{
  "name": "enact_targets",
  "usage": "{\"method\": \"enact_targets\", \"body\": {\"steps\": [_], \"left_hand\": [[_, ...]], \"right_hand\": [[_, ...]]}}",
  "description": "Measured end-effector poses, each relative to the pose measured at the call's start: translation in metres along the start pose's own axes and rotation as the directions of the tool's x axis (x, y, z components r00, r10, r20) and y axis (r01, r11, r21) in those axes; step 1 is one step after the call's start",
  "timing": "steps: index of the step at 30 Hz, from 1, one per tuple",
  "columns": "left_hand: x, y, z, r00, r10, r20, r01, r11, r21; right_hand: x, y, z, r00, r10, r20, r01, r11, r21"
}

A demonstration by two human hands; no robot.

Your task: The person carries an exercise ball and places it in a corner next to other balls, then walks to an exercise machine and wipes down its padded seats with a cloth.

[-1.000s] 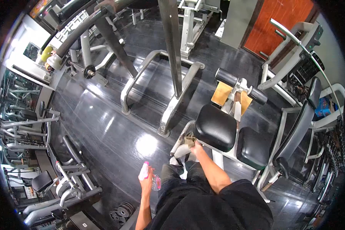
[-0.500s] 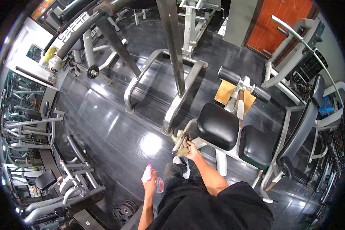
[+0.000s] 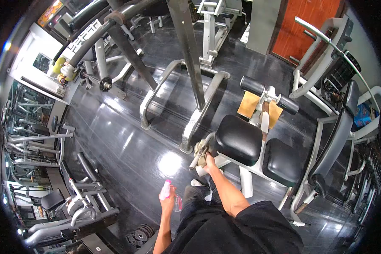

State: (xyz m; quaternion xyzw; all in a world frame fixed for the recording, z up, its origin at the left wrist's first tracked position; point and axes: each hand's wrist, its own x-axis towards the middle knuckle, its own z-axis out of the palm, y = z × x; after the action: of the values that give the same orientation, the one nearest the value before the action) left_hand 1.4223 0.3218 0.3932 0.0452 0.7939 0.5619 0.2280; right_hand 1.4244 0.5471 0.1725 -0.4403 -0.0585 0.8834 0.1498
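My left hand (image 3: 168,199) is closed around a clear spray bottle (image 3: 178,204) with a pink and white trigger head, low beside my left leg. My right hand (image 3: 208,163) grips a tan cloth (image 3: 200,153) and presses it around a metal handle bar (image 3: 195,162) at the side of a bench machine. Just right of that cloth is the black padded seat (image 3: 238,139). A second black pad (image 3: 282,162) adjoins it. Part of the cloth is hidden behind the bar and my fingers.
A dark upright post (image 3: 189,55) on a curved silver frame (image 3: 193,127) stands ahead. Black foam rollers (image 3: 253,85) rise beyond the seat. Weight plates (image 3: 142,233) lie at lower left, near another machine (image 3: 78,203). A tall machine (image 3: 326,152) flanks the right side.
My right hand and the cloth have shifted slightly up along the handle, toward the seat. The spray bottle remains in my left hand, and the view has tilted a little.
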Motion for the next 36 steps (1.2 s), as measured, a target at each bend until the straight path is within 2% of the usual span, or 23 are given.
{"method": "enact_targets", "body": {"steps": [1, 3, 5, 6, 7, 8, 9, 10, 11, 12, 14, 15, 16, 17, 19, 20, 21, 23, 24, 26, 29, 35, 36], "left_hand": [[-0.002, 0.0, 0.001, 1.0, -0.01, -0.008, 0.01, 1.0, -0.021], [-0.003, 0.002, 0.005, 1.0, -0.014, -0.02, 0.013, 0.999, -0.049], [-0.006, 0.004, 0.008, 0.999, -0.039, -0.022, 0.038, 0.998, -0.042], [-0.008, 0.006, 0.01, 0.999, -0.035, -0.026, 0.033, 0.998, -0.048], [-0.011, 0.01, 0.01, 1.0, -0.014, -0.01, 0.013, 0.999, -0.047], [-0.013, 0.011, 0.009, 1.0, 0.008, 0.006, -0.007, 0.999, -0.046], [-0.016, 0.01, 0.008, 1.0, 0.015, 0.002, -0.015, 0.999, -0.05], [-0.018, 0.008, 0.007, 1.0, 0.03, -0.007, -0.03, 0.997, -0.067], [-0.021, 0.005, 0.005, 0.999, 0.045, -0.014, -0.046, 0.995, -0.084], [-0.025, 0.003, 0.003, 0.998, 0.055, -0.018, -0.056, 0.994, -0.093], [-0.035, -0.003, -0.002, 0.997, 0.06, -0.044, -0.064, 0.992, -0.109], [-0.04, -0.008, -0.005, 0.997, 0.067, -0.051, -0.072, 0.99, -0.119], [-0.046, -0.014, -0.008, 0.996, 0.052, -0.069, -0.059, 0.992, -0.109], [-0.054, -0.02, -0.011, 0.995, 0.034, -0.089, -0.043, 0.994, -0.101], [-0.072, -0.031, -0.017, 0.991, 0.036, -0.128, -0.053, 0.99, -0.13], [-0.085, -0.038, -0.019, 0.987, 0.038, -0.157, -0.061, 0.987, -0.147], [-0.1, -0.046, -0.022, 0.985, 0.025, -0.17, -0.053, 0.986, -0.158], [-0.123, -0.06, -0.026, 0.979, 0.015, -0.205, -0.052, 0.983, -0.174], [-0.134, -0.069, -0.026, 0.971, 0.002, -0.241, -0.049, 0.981, -0.19], [-0.158, -0.086, -0.031, 0.968, -0.043, -0.249, -0.005, 0.982, -0.188], [-0.188, -0.103, -0.029, 0.957, -0.083, -0.276, 0.017, 0.973, -0.231], [-0.197, -0.108, -0.017, 0.964, -0.054, -0.259, -0.013, 0.968, -0.252], [-0.196, -0.105, -0.013, 0.967, -0.037, -0.252, -0.033, 0.963, -0.268]], "right_hand": [[-0.026, -0.007, 0.01, 0.992, 0.125, 0.019, -0.122, 0.989, -0.086], [-0.06, -0.004, 0.006, 0.955, 0.248, 0.162, -0.165, 0.9, -0.404], [-0.064, 0.011, -0.007, 0.922, 0.268, 0.281, 0.023, 0.685, -0.728], [-0.067, 0.01, -0.008, 0.91, 0.311, 0.275, 0.08, 0.52, -0.85], [-0.076, 0.003, -0.002, 0.908, 0.311, 0.281, 0.087, 0.516, -0.852], [-0.083, -0.006, 0.006, 0.933, 0.182, 0.31, 0.282, 0.163, -0.945], [-0.093, -0.017, 0.016, 0.921, 0.066, 0.383, 0.388, -0.234, -0.892], [-0.098, -0.025, 0.022, 0.925, 0.028, 0.379, 0.372, -0.273, -0.887], [-0.144, -0.052, 0.056, 0.938, -0.019, 0.345, 0.318, -0.342, -0.884], [-0.152, -0.058, 0.06, 0.894, -0.116, 0.434, 0.355, -0.41, -0.84], [-0.158, -0.068, 0.062, 0.727, -0.256, 0.637, 0.417, -0.572, -0.706], [-0.16, -0.071, 0.062, 0.607, -0.288, 0.74, 0.434, -0.66, -0.613], [-0.151, -0.075, 0.054, 0.429, -0.253, 0.867, 0.44, -0.78, -0.445], [-0.14, -0.083, 0.046, 0.426, -0.241, 0.872, 0.441, -0.787, -0.432], [-0.125, -0.1, 0.031, 0.234, 0.026, 0.972, 0.328, -0.943, -0.054], [-0.126, -0.107, 0.024, 0.302, 0.171, 0.938, 0.25, -0.963, 0.095], [-0.126, -0.109, 0.02, 0.297, 0.196, 0.934, 0.263, -0.958, 0.117], [-0.128, -0.109, 0.01, 0.362, 0.167, 0.917, 0.252, -0.965, 0.076], [-0.13, -0.11, 0.004, 0.362, 0.18, 0.915, 0.255, -0.963, 0.088], [-0.133, -0.111, -0.012, 0.445, 0.137, 0.885, 0.16, -0.984, 0.071], [-0.147, -0.121, -0.031, 0.521, 0.095, 0.848, 0.176, -0.984, 0.002], [-0.183, -0.146, -0.081, 0.599, 0.051, 0.799, 0.154, -0.987, -0.052], [-0.186, -0.149, -0.09, 0.603, 0.016, 0.798, 0.201, -0.971, -0.132]]}}
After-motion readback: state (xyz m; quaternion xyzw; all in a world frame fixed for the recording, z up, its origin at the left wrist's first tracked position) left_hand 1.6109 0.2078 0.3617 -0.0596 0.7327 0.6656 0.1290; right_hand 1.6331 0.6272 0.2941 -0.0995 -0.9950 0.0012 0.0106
